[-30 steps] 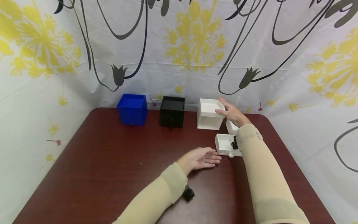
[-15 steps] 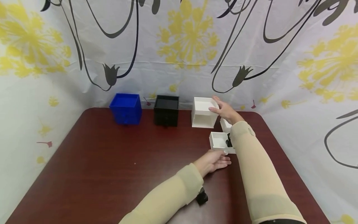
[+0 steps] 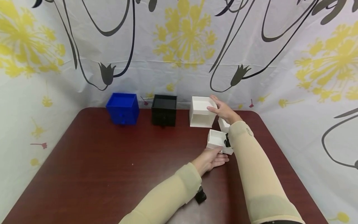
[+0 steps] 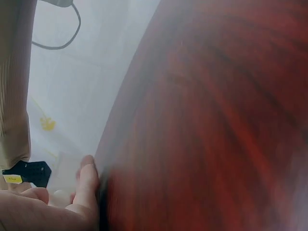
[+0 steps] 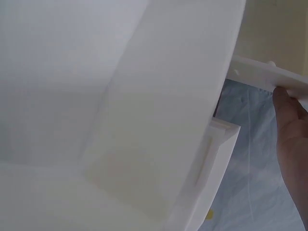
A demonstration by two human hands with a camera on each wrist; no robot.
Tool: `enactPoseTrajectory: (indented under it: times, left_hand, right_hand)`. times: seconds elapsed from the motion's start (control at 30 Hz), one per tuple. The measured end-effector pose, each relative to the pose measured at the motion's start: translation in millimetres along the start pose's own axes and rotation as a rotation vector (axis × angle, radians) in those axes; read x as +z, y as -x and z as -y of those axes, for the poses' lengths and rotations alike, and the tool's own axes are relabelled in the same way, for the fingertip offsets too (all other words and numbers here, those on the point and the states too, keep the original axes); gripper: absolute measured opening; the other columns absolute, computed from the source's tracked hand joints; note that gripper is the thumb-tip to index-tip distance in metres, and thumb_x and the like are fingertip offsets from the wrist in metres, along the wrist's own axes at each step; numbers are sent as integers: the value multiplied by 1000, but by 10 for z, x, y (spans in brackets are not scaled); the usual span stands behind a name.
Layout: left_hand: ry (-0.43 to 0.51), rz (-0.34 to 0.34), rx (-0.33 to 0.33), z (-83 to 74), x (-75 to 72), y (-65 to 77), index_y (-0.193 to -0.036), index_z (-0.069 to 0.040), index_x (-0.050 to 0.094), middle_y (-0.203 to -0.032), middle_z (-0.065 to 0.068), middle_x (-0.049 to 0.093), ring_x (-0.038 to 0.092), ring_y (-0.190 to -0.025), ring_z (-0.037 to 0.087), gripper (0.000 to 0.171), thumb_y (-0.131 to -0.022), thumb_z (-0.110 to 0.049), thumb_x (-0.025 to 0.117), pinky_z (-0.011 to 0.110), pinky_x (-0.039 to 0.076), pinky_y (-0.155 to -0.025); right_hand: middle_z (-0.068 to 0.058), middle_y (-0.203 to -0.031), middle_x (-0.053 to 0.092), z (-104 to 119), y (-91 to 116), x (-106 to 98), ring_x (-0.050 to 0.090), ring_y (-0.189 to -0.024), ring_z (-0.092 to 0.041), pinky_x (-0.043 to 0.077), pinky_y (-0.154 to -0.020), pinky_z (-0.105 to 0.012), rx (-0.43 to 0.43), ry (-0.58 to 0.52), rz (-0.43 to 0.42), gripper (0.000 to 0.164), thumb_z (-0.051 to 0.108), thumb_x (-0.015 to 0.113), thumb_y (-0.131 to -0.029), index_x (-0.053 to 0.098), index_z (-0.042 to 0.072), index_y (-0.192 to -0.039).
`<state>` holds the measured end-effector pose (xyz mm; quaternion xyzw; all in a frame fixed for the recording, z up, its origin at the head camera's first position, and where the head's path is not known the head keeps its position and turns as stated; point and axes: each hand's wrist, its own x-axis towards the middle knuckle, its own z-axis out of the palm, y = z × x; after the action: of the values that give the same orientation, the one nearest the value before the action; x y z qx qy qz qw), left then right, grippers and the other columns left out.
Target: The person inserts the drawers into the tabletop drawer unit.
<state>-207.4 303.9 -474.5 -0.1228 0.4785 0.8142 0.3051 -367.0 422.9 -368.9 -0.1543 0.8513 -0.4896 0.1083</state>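
Note:
At the back right stands a white box-shaped cabinet (image 3: 202, 119) with an open front and a shallow tray-like top. My right hand (image 3: 223, 111) holds its right side, thumb on the near part of the rim and fingers behind. In front of it is a white drawer (image 3: 214, 137), slightly tilted. My left hand (image 3: 211, 159), palm up, pinches the drawer's front at the knob between thumb and forefinger; the other fingers stretch out below. A second white drawer (image 3: 223, 125) lies partly hidden behind my right wrist. In the right wrist view, white drawer walls (image 5: 144, 120) fill most of the picture.
A blue cabinet (image 3: 123, 109) and a black cabinet (image 3: 164, 110) stand along the back edge of the dark red table (image 3: 98, 161). A patterned cloth (image 3: 179, 71) hangs close behind and at both sides. Black wrist cameras (image 3: 200, 196) sit under the sleeves.
My left hand has moved right to the drawer's front and taken hold of it. The drawer has tilted a little. My right hand stays on the white cabinet; the head view has shifted slightly.

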Motion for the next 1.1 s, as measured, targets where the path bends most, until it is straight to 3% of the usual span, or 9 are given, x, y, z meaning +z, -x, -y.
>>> enactPoseTrajectory:
  times: [0.07, 0.27, 0.5, 0.77, 1.1]
  left_hand:
    - [-20, -3, 18, -24, -44, -4, -118, 1, 67, -105, 24, 73, 72, -104, 36, 26, -104, -19, 60, 43, 57, -93]
    - [-69, 4, 28, -99, -166, 15, -104, 3, 72, -101, 23, 75, 75, -94, 31, 17, -100, -11, 63, 36, 61, -82]
    - [-19, -53, 89, -128, -272, 13, -106, 6, 73, -98, 24, 75, 76, -89, 29, 16, -99, -5, 64, 32, 62, -75]
    - [26, -127, 150, -258, -376, -71, -111, 9, 70, -101, 25, 74, 76, -91, 29, 18, -98, -3, 64, 34, 62, -78]
    - [80, -132, 226, -369, -456, -111, -115, 12, 67, -107, 26, 73, 73, -101, 33, 24, -100, -8, 65, 35, 60, -84]
  right_hand:
    - [-15, -170, -1, 3, -2, 1, -7, -155, -30, -1, -125, -47, 1, -3, 2, 77, 12, 62, -102, 14, -4, -159]
    - [-14, -170, -1, -9, 14, -23, -8, -155, -30, -1, -125, -48, 16, 7, -3, 77, 12, 61, -102, 13, -3, -160]
    - [-15, -170, -1, -14, 14, -20, -7, -155, -31, -1, -125, -49, 20, 21, -4, 78, 13, 62, -102, 13, -3, -160]
    - [-12, -170, -2, -18, 22, -5, -8, -155, -30, 0, -124, -50, 47, 26, -3, 78, 16, 62, -103, 13, 0, -161]
    - [-13, -170, -1, 33, 8, 24, -7, -155, -30, 0, -125, -50, 29, 43, 0, 77, 17, 61, -103, 13, -1, -161]
